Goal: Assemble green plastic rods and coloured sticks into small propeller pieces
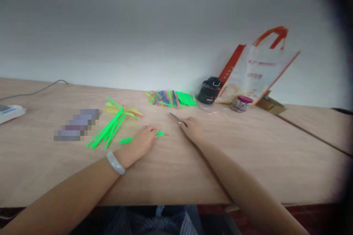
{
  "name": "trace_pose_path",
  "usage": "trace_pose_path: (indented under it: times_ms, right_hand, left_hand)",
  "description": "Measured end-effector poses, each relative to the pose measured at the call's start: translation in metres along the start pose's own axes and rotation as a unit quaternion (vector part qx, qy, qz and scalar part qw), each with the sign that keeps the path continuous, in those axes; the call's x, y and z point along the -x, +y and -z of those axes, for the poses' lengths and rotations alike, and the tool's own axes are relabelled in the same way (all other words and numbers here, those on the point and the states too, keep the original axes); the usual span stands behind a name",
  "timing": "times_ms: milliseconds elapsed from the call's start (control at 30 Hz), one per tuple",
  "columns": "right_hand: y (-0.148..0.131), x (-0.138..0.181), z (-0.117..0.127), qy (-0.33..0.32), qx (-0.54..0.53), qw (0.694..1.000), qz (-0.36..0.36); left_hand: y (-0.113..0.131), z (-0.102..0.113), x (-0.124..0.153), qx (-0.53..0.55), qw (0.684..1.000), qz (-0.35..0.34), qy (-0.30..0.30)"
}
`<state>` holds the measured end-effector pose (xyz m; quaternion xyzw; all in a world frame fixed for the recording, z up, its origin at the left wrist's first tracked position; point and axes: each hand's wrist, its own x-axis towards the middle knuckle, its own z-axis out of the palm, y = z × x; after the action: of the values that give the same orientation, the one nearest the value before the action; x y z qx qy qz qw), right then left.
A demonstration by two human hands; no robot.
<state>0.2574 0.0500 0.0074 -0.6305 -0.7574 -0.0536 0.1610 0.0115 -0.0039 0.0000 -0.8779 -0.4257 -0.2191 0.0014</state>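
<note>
My left hand (145, 140) is closed low over thin bright green straw-like sticks (126, 140), whose ends show on both sides of the fingers. A small pale bit (167, 135) lies beside their right ends. To the right, my right hand (192, 128) is wrapped around a slim grey-and-orange tool (174, 118) with a dark part near the fingers; its exact kind is unclear. The tool points up and left, apart from the sticks. Loose green sticks (110, 130) lie fanned out left of my left hand, with yellow and pink ones (132, 112) across their upper end.
Along the wall lie coloured packets (168, 98), a black lidded container (209, 91), a jar with a pink lid (241, 104), a white-and-orange bag (256, 69) and a cardboard piece (271, 107). At left are a blurred-out object (78, 125), a white device (12, 113) and a cable (35, 93).
</note>
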Motion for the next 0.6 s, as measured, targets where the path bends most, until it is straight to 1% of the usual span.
trace_pose_path:
  times_ms: [300, 500, 600]
  right_hand:
    - [-0.0037, 0.0023, 0.0007, 0.001, 0.002, 1.0, -0.005]
    - [-0.0051, 0.0036, 0.0031, -0.002, -0.013, 1.0, -0.018]
    - [-0.0044, 0.0038, 0.003, 0.001, -0.02, 1.0, -0.016]
  left_hand:
    - [-0.0084, -0.0007, -0.0048, 0.018, 1.0, -0.025, -0.001]
    - [-0.0075, 0.0003, -0.002, 0.032, 0.999, -0.022, 0.013]
    - [-0.0058, 0.0055, -0.0012, 0.027, 0.999, -0.017, 0.016]
